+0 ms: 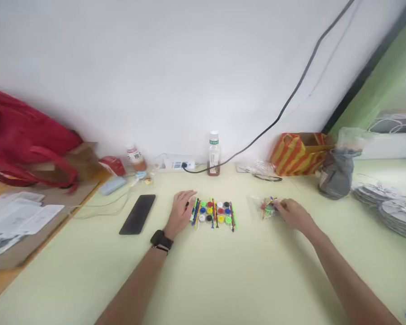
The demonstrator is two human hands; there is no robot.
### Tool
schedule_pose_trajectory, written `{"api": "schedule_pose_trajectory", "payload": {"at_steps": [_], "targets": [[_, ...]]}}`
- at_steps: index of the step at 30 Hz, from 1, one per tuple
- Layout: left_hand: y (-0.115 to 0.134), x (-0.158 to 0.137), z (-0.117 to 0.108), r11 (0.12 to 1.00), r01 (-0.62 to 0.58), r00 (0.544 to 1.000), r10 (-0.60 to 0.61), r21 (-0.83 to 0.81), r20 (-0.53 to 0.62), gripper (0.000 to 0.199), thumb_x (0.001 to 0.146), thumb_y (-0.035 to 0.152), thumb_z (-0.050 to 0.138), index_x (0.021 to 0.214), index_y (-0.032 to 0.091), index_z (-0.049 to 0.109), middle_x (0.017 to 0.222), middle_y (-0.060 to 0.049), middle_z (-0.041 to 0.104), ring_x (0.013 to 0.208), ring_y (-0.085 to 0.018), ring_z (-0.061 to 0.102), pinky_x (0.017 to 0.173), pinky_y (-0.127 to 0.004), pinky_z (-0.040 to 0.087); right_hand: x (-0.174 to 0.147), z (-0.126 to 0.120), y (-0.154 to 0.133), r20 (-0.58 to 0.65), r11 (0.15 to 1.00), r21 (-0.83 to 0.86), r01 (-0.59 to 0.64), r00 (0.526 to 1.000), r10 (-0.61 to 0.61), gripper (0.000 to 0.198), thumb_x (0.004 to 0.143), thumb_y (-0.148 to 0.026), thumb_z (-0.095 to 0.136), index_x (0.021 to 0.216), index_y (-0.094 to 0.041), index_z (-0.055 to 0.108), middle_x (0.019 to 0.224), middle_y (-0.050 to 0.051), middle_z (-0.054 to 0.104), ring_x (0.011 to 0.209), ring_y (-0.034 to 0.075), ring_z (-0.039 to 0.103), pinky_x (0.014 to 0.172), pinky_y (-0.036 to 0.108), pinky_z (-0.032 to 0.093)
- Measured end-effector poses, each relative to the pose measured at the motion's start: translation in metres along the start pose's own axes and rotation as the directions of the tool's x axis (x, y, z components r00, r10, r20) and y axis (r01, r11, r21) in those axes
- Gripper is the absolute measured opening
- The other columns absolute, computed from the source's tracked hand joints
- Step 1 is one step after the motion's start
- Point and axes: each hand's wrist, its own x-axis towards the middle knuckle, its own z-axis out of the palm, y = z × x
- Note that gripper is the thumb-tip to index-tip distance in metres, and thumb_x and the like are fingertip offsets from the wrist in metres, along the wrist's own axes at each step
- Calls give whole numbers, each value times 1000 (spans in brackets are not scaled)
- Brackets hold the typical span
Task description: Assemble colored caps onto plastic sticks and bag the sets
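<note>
My left hand, with a black watch on its wrist, rests on the table at the left end of a row of small coloured pieces. Its thumb and fingers are apart, and a small dark bit shows between them. Small round discs in several colours lie in two blocks, with thin coloured plastic strips standing in lines beside and between them. To the right, my right hand pinches the right side of a small clear plastic bag with coloured pieces in it. Its fingertips are blurred.
A black phone lies left of my left hand. Behind stand a white-capped bottle, a power strip with a black cable, and a striped bag. Stacked reels sit at right; papers and a red bag at left.
</note>
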Motion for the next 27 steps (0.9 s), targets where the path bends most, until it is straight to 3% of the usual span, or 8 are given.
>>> {"api": "schedule_pose_trajectory", "payload": {"at_steps": [4, 8, 14, 19, 27], "targets": [[3, 0, 0, 1000, 1, 1000, -1, -3, -14, 34, 108, 38, 42, 128, 24, 65, 131, -5, 67, 129, -24, 48, 116, -46, 36, -6, 3, -13, -12, 981, 187, 50, 999, -49, 35, 94, -53, 45, 79, -24, 60, 84, 8, 75, 75, 24, 68, 67, 33, 47], [7, 1, 0, 1000, 17, 1000, -17, -6, -9, 34, 108, 38, 41, 128, 25, 66, 130, -5, 67, 128, -24, 49, 115, -46, 37, -9, -13, -25, -98, 952, 291, 94, 993, -68, 31, 93, -55, 49, 84, -26, 55, 79, 5, 74, 70, 23, 68, 66, 34, 50], [10, 2, 0, 1000, 22, 1000, -22, -1, -2, 34, 108, 38, 41, 127, 25, 66, 127, -4, 68, 125, -24, 51, 113, -45, 39, -15, -49, -51, -194, 850, 492, 188, 976, -103, 53, 81, -66, 69, 111, -23, 61, 86, 8, 77, 78, 26, 73, 74, 38, 58], [10, 2, 1, 1000, 26, 1000, -26, -16, -5, 34, 108, 37, 41, 126, 25, 67, 125, -5, 69, 123, -24, 51, 112, -45, 40, -19, -63, -65, -177, 875, 437, 207, 974, -142, 43, 82, -64, 68, 88, -23, 74, 93, 11, 78, 82, 28, 73, 75, 40, 60], [10, 3, 2, 999, 35, 999, -35, -14, -6, 33, 107, 38, 43, 125, 25, 68, 123, -6, 69, 122, -25, 53, 111, -47, 41, -18, -70, -63, -274, 896, 367, 249, 950, -152, 34, 88, -52, 63, 99, -23, 79, 97, 8, 80, 83, 27, 73, 75, 39, 59]]}}
